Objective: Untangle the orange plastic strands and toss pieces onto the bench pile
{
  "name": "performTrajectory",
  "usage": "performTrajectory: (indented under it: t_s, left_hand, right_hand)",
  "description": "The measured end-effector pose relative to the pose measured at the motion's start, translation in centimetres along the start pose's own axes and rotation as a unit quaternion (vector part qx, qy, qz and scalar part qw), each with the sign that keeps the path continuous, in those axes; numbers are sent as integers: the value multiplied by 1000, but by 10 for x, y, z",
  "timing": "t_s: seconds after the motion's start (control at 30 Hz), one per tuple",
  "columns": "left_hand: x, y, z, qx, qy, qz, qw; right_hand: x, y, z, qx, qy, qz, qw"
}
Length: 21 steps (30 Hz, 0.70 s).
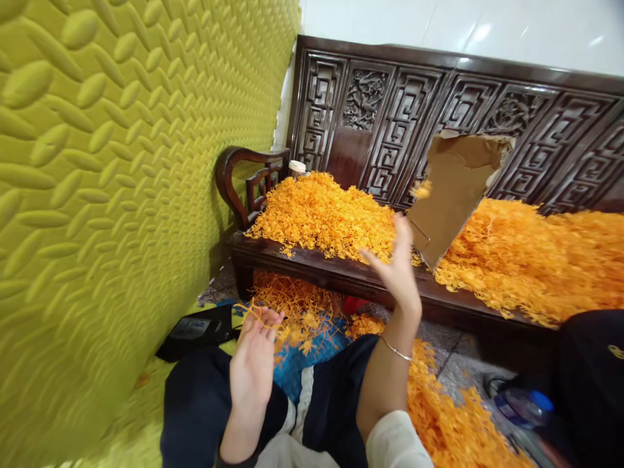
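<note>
My left hand [252, 361] is low over my lap, palm up with curled fingers, closed on a thin orange branching strand [251, 313]. My right hand [402, 270] is raised at the bench front, fingers spread, slightly blurred and with nothing in it. Just above it, a small blurred orange piece [422, 190] shows in front of the upright cardboard sheet [453, 188]; it seems to be in the air. Behind my hands, a heap of small orange pieces [326, 214] lies on the bench. Thin orange strands [302, 305] lie tangled below, on blue material.
The dark carved bench [312, 260] spans the view, with a second orange heap [536, 260] right of the cardboard. A yellow textured wall mat [121, 162] borders the left. A white-lidded jar [297, 168], a black pouch [197, 330] and a blue-capped bottle [524, 406] are around.
</note>
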<state>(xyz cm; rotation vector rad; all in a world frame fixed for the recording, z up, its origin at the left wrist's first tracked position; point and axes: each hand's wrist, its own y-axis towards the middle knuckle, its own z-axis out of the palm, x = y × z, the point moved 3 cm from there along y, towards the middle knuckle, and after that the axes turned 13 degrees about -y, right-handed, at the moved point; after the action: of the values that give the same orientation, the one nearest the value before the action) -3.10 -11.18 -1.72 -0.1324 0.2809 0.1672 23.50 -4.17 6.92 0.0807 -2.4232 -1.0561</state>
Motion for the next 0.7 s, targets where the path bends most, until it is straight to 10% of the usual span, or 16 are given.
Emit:
performTrajectory:
  t_s: [0.2, 0.57, 0.7]
  left_hand:
    - [1, 7, 5, 8, -18, -3, 1000]
    - [-3, 3, 3, 57, 173, 109, 977]
    - [4, 8, -14, 50, 248, -2, 968]
  right_hand:
    - [38, -73, 62, 346, 251, 45, 903]
    - [96, -122, 72, 176, 321, 88, 926]
    - [88, -127, 69, 171, 370, 157, 900]
